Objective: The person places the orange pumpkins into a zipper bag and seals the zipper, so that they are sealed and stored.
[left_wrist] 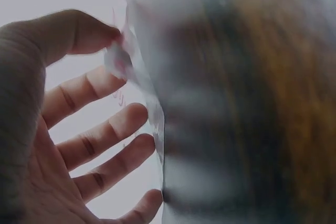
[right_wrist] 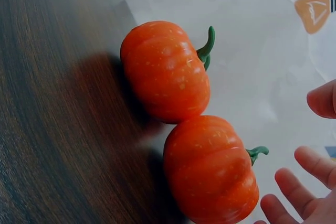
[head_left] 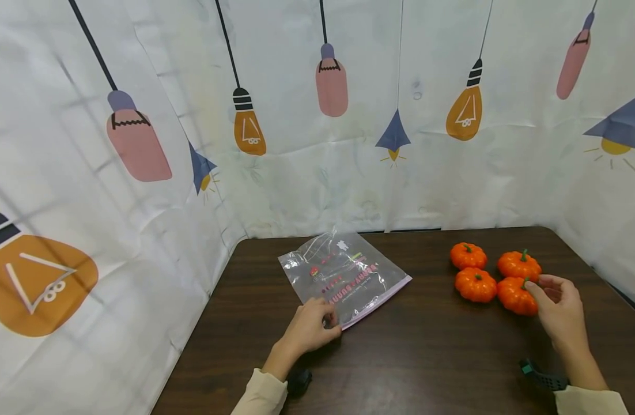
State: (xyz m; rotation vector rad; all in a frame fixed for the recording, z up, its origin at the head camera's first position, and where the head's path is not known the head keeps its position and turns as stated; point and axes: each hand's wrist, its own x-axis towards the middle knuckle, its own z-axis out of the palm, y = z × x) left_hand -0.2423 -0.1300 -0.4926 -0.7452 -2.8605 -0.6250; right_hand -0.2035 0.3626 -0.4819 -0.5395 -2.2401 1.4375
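A clear plastic bag (head_left: 343, 276) with pink lettering lies flat on the table. At its near left corner is my left hand (head_left: 311, 325). In the left wrist view, the thumb and forefinger of the left hand (left_wrist: 79, 114) pinch the bag's edge (left_wrist: 119, 62), while the other fingers are spread. My right hand (head_left: 561, 305) is beside the nearest right toy pumpkin (head_left: 516, 297). From the right wrist, its thumb and fingers (right_wrist: 296, 190) appear apart, close to the green stem of a pumpkin (right_wrist: 210, 174) and holding nothing. Another pumpkin (right_wrist: 165, 72) touches that one.
More small orange pumpkins stand grouped with it: one at the front left (head_left: 475, 285), one at the back left (head_left: 468, 255) and one at the back right (head_left: 518, 264). The dark wooden table (head_left: 411, 357) meets a white curtain (head_left: 307, 190) printed with lamps.
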